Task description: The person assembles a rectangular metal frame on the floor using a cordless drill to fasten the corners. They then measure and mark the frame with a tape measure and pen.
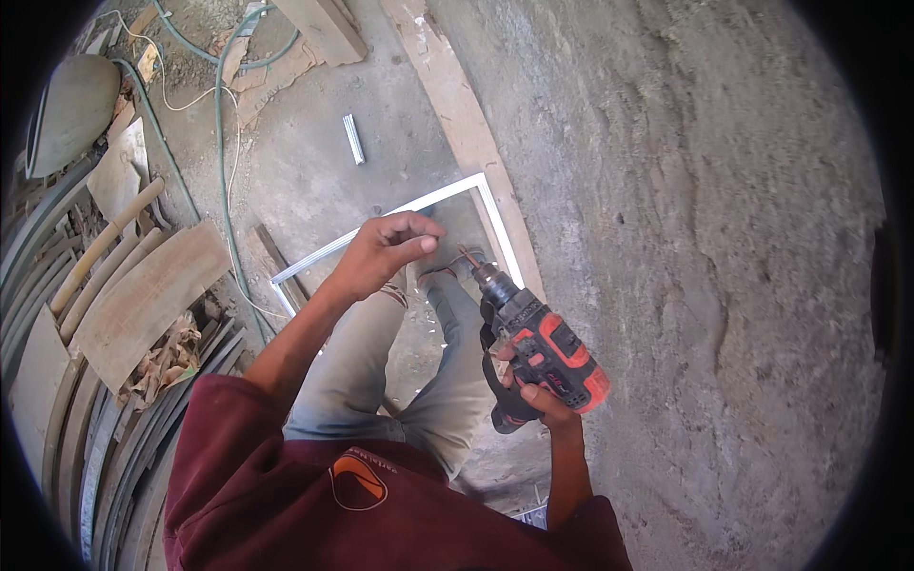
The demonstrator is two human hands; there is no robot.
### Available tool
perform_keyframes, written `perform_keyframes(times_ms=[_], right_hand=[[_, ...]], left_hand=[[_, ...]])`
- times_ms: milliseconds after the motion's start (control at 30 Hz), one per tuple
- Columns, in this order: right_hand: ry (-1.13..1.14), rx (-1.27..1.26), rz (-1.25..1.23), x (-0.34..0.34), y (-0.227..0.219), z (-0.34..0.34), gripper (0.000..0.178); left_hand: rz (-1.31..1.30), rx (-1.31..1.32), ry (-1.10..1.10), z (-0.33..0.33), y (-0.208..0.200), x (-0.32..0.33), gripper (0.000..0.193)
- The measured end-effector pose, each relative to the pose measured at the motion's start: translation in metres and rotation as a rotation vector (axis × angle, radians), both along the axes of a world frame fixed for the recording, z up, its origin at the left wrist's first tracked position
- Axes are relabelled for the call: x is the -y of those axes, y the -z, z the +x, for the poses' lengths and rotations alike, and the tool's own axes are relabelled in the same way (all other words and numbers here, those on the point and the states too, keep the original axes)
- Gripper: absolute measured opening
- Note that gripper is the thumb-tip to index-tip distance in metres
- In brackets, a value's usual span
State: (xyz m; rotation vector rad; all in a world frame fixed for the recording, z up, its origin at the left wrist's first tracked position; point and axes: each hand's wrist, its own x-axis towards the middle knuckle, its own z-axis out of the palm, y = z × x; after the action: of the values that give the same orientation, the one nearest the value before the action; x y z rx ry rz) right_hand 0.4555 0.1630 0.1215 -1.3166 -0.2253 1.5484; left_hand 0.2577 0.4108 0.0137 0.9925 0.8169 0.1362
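My right hand (pixel 541 392) grips a red and black cordless drill (pixel 547 347) by its handle. The chuck points up and to the left, and a thin copper-coloured bit (pixel 466 255) sticks out of it. A short way left of the bit's tip, my left hand (pixel 386 255) is raised with thumb and forefinger pinched together. Anything between those fingertips is too small to make out. Below the hands, a white rectangular frame (pixel 494 224) lies on the ground around my feet, partly hidden by my left arm and legs.
A short white profile piece (pixel 353 140) lies beyond the frame. A wooden plank (pixel 452 86) runs along the rough grey wall (pixel 685 238). Boards and strips (pixel 152 305) are stacked at left, beside a green hose (pixel 221 143) and a thin white cable. A wooden block (pixel 322 29) stands at the far end.
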Motion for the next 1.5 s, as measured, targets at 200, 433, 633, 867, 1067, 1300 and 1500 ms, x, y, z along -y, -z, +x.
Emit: perform_keyframes(times_ms=[200,433,633,867,1067,1300,1500], right_hand=[[0.082,-0.016,0.039,0.007,0.175,0.017,0.068],[0.097,-0.021,0.074,0.027,0.31,0.034,0.065],[-0.067,0.203,0.147,0.054,0.368,0.06,0.06],[0.282,-0.011,0.315,0.054,0.39,0.057,0.083],[0.288,0.127,0.191,0.048,0.372,0.058,0.078],[0.233,0.294,-0.033,0.04,0.377,0.056,0.076],[0.179,0.303,-0.052,0.034,0.382,0.064,0.07]], left_hand=[[-0.206,0.206,0.13,0.044,0.157,-0.027,0.019],[-0.161,0.255,0.294,0.075,0.281,-0.034,0.018],[-0.099,0.3,0.579,0.096,0.326,-0.044,0.016],[0.06,0.603,0.599,0.132,0.356,-0.045,0.089],[0.854,0.334,0.671,0.132,0.461,-0.038,0.124],[1.001,0.301,0.561,0.136,0.495,-0.017,0.097],[0.996,0.318,0.574,0.134,0.494,-0.006,0.095]])
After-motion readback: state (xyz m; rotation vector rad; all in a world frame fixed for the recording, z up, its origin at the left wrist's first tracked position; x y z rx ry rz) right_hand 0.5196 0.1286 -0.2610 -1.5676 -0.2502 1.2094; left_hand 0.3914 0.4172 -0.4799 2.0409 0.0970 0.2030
